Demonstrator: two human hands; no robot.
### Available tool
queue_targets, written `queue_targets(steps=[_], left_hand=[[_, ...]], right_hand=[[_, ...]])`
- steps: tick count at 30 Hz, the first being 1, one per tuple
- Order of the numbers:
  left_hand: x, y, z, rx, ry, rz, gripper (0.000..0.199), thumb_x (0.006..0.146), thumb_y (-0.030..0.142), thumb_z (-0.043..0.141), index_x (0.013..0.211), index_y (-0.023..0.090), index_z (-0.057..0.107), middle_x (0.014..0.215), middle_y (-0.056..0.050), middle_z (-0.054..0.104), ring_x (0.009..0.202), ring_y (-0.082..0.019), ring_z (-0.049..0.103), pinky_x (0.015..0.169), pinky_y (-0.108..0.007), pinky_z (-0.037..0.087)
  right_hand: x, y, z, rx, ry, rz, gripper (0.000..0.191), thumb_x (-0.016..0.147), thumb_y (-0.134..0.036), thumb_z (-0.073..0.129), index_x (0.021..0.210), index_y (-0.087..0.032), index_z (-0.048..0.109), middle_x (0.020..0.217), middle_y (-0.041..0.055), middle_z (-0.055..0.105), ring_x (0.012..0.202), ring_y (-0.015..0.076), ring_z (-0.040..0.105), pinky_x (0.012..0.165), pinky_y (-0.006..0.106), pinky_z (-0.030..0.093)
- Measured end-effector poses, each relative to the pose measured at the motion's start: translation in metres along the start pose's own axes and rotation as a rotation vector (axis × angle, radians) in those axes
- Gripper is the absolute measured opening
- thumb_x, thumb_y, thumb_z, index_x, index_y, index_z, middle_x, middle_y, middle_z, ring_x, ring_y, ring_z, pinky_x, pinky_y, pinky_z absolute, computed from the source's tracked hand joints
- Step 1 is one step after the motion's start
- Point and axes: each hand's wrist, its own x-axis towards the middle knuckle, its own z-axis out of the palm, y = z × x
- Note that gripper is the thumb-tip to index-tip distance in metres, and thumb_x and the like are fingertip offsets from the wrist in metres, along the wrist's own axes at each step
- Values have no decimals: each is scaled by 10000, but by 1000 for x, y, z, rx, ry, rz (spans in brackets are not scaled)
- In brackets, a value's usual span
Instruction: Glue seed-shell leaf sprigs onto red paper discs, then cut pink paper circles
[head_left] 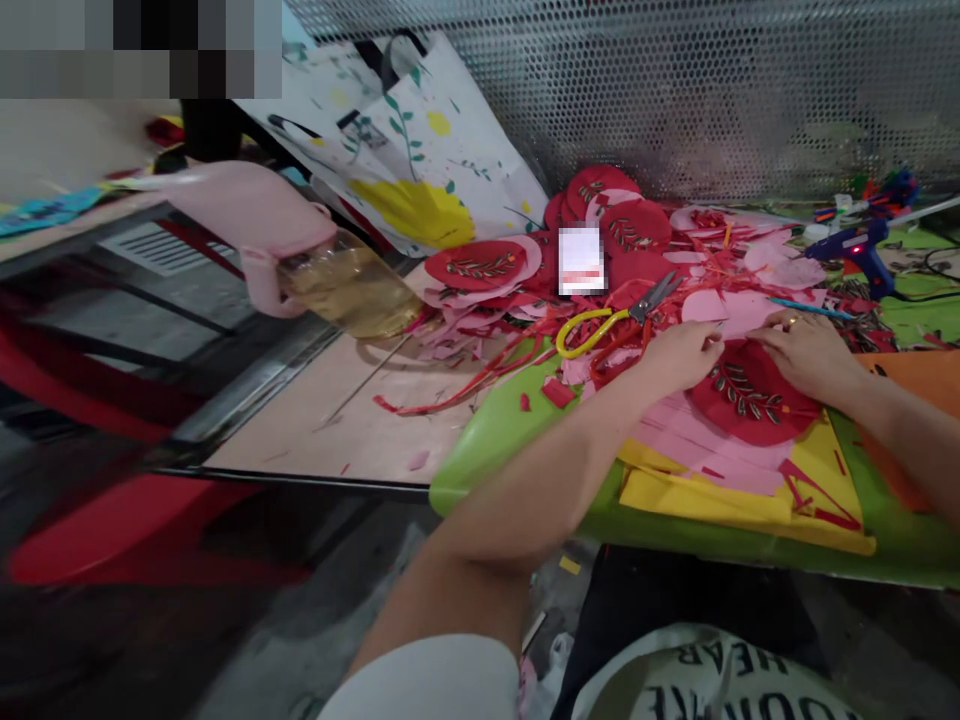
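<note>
Item: round red disc [750, 400], one, lying just on the body side of both hands, its far edge between them. Outline round, no long axis; the printed-looking leaf sprig on it runs diagonally, from the left hand's side toward the right and the body.

Right hand [810, 352]: the nearer, overlapping the disc's far right edge; fingers curled, tips closed on the rim.

Left hand [686, 352]: at the far left edge, thumb and fingers drawn close together; cannot tell whether anything is pinched between them.

Beneath the disc: pink sheets [671, 435], then yellow cloth [697, 497], nearer the body than the hands. Red offcut [817, 495] on the cloth.

Just beyond the hands: pink piece [712, 308]; blue stick [810, 307], beside the right hand.

Left of and beyond the left hand: yellow-handled scissors [639, 310], resting on scraps; stacked red discs [637, 228], farther off; jug [352, 285] with amber liquid, well apart.

Beyond the right hand: blue glue gun [851, 250], red light lit.

Under all: green sheet [502, 440] over the surface [300, 430].
</note>
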Motion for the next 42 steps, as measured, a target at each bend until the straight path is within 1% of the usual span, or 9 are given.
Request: queue_targets(steps=[4, 7, 10, 13, 16, 21, 27, 34, 42], left_hand=[[4, -2, 0, -132, 25, -17, 275, 891, 222, 496, 1090, 148, 671, 1166, -95, 701, 1083, -217, 635, 949, -332, 461], [3, 0, 0, -270, 50, -40, 205, 872, 186, 523, 999, 135, 675, 1085, -93, 709, 1020, -197, 635, 929, -323, 456], [1, 5, 0, -504, 75, -123, 126, 844, 166, 573, 934, 131, 654, 865, -45, 686, 814, -148, 623, 812, -284, 471], [-2, 12, -1, -772, 53, -257, 69, 829, 112, 584, 885, 145, 605, 658, 31, 579, 585, -89, 532, 628, -224, 428], [-4, 18, -4, -997, 25, -357, 113, 837, 50, 540, 875, 156, 545, 610, 44, 560, 515, -70, 516, 553, -199, 398], [-6, 23, -6, -1190, 32, -369, 208, 819, -35, 507, 926, 143, 513, 615, 34, 594, 506, -64, 559, 583, -190, 449], [-7, 25, -7, -1278, 52, -377, 204, 811, -57, 509, 886, 133, 514, 635, 16, 627, 520, -60, 580, 580, -173, 457], [-5, 23, -1, -1204, -32, -423, 192, 800, -24, 518, 863, 152, 562, 577, 37, 618, 479, -81, 556, 530, -205, 450], [-5, 23, 7, -1222, 22, -385, 245, 729, -34, 568, 893, 134, 637, 624, 17, 661, 587, -125, 633, 782, -315, 525]], right_hand=[[2, 0, 1, -16, 11, -19, 381, 926, -177, 388, 1157, -159, 691, 1254, 141, 632, 1091, 317, 573, 891, 435, 392], [4, 2, 5, -10, 43, -10, 342, 920, -183, 408, 1101, -160, 697, 1290, 119, 620, 1135, 306, 560, 916, 434, 394], [5, 6, 11, 12, 79, -30, 350, 919, -176, 401, 1131, -173, 679, 1320, 103, 607, 1174, 290, 547, 931, 437, 389], [6, 9, 18, 26, 107, -77, 406, 924, -157, 370, 1224, -205, 639, 1337, 95, 599, 1203, 279, 531, 944, 446, 369], [8, 12, 21, 37, 117, -112, 415, 924, -159, 361, 1210, -232, 652, 1311, 84, 620, 1211, 270, 522, 964, 458, 340], [11, 12, 19, 88, 92, -61, 334, 904, -203, 414, 1055, -204, 712, 1209, 90, 672, 1177, 290, 541, 1017, 510, 293], [13, 7, 11, 151, 64, 16, 288, 878, -174, 434, 1010, -171, 690, 1165, 108, 680, 1160, 292, 550, 1043, 511, 290], [13, 6, 6, 225, 72, 73, 287, 878, -162, 417, 1024, -202, 660, 1165, 99, 668, 1174, 284, 533, 1061, 569, 253], [12, 2, 1, 232, 140, 78, 299, 901, -207, 401, 1071, -224, 646, 1081, 89, 695, 1121, 278, 565, 1038, 554, 277]])
